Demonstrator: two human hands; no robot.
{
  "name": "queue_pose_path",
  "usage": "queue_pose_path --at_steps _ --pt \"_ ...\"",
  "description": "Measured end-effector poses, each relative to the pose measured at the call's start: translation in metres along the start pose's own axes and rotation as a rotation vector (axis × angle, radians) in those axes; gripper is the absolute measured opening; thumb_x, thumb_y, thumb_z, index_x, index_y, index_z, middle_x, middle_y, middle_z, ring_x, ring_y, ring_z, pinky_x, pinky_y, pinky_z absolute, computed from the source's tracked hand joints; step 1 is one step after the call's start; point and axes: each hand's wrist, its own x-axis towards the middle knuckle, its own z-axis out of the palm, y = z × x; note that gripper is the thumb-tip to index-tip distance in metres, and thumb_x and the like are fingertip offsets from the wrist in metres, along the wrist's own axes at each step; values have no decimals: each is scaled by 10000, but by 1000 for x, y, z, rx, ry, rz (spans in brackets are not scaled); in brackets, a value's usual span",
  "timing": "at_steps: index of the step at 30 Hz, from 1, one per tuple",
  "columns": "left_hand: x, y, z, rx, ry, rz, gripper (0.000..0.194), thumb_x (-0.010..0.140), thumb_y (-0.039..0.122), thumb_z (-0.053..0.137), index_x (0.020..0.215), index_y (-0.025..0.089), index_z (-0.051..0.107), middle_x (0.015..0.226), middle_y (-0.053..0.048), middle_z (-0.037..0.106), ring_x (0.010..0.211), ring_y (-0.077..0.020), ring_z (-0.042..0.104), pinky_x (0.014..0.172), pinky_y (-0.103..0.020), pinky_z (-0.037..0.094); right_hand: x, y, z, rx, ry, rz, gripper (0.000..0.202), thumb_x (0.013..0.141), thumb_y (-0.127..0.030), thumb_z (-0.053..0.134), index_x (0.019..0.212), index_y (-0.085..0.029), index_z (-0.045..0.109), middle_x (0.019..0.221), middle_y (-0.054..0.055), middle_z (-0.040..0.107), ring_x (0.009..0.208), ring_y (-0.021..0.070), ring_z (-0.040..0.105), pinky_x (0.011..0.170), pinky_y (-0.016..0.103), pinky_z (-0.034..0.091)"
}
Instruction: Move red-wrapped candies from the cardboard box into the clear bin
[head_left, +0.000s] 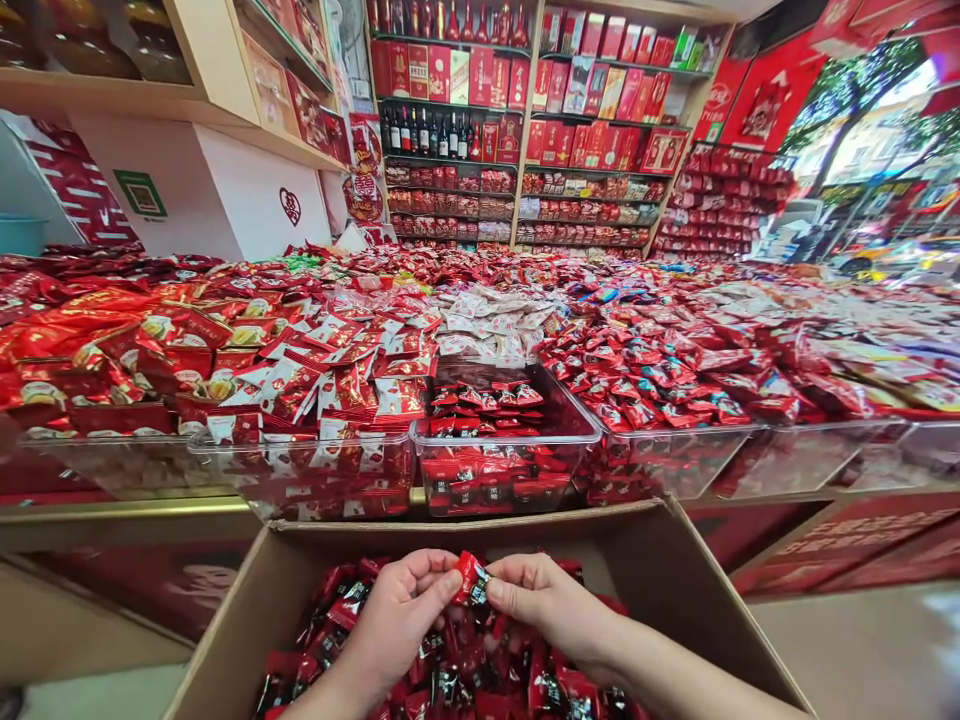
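Above the cardboard box (pixel 697 600), left hand (pixel 397 615) and right hand (pixel 544 600) pinch one red candy packet (pixel 472 578), long axis tilted near-upright

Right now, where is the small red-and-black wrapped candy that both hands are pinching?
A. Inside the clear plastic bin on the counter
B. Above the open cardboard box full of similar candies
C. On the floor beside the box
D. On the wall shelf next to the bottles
B: the left hand and right hand pinch the candy between their fingertips, just above the candy-filled cardboard box, nearer than the clear plastic bin.
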Motion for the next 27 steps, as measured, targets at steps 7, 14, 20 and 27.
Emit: queue_pose_path --at_steps 7,14,20,27 --pt "-1 1 -1 -81 4 -19 272 656 371 612 783 134 568 609 23 591 483 -68 477 442 -160 322 1 4 2 -101 -69 -43 407 755 -463 414 927 -121 553 671 28 546 542 84 520 460 169 372" --pt "8 -10 -5 -116 98 -59 375 580 415 658 787 117 565 516 27 565 386 -45 447 343 -120 245 -3 0 -2 -1330 251 -818 250 742 -309 493 966 -199 502 895 49 555 748 135 485 633 240 405" --pt "7 -11 1 -198 146 -96 432 516 455 681 776 150 522 432 71 495 319 -39 396 310 -120 211 2 2 -3 -1621 280 -1151 109 811 -215 404 783 -189 507 773 -31 600 624 89 470 513 216 340" --pt "15 -29 -4 -309 78 -151 492 509 552 628 799 178 497 439 57 525 342 -67 412 340 -156 229 -33 -62 4 -1468 213 -1175 111 825 -227 393 869 -211 494 816 -13 613 706 78 488 606 203 375"
